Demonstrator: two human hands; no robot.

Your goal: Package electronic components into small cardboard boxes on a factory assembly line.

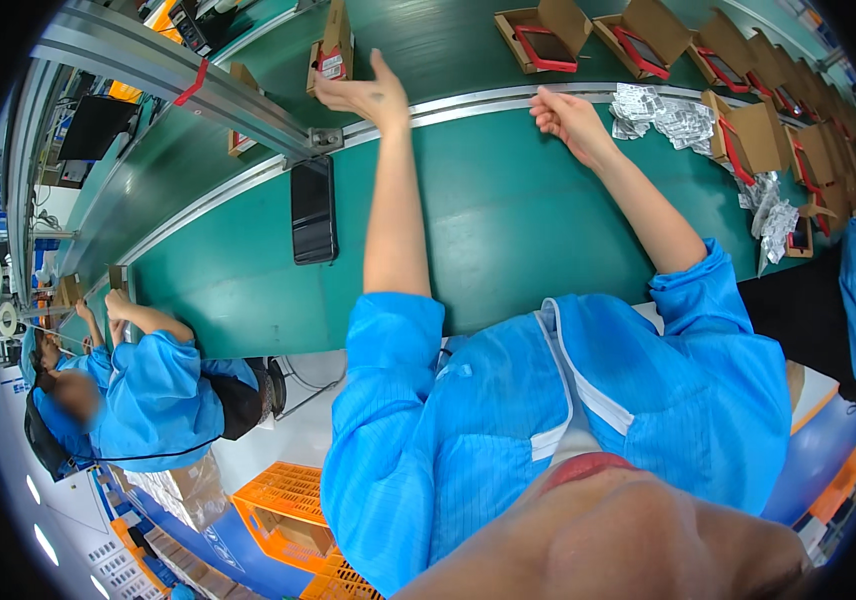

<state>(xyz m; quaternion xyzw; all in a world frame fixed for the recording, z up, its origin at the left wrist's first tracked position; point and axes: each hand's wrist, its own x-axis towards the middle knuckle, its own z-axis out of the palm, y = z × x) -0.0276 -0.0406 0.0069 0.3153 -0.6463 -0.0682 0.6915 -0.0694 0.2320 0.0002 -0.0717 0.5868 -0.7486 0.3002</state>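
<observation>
My left hand [370, 97] is stretched out over the far rail, fingers extended and thumb raised. Its fingers are at the near end of a slim brown carton [340, 42] with a white-and-red label; whether they touch it I cannot tell. My right hand [574, 124] hovers over the near side of the rail with its fingers curled in, and nothing shows in them. Just right of that hand lies a heap of silvery printed packets [660, 112]. Beyond it, an open brown box [546, 36] holds a red-framed device [548, 48].
A black phone-like slab [314, 210] lies on the green bench [488, 240]. A metal post [178, 75] meets the rail [468, 104] at left. Several open boxes [748, 130] line the right. Two people in blue [153, 400] work at left. An orange crate [283, 515] stands below.
</observation>
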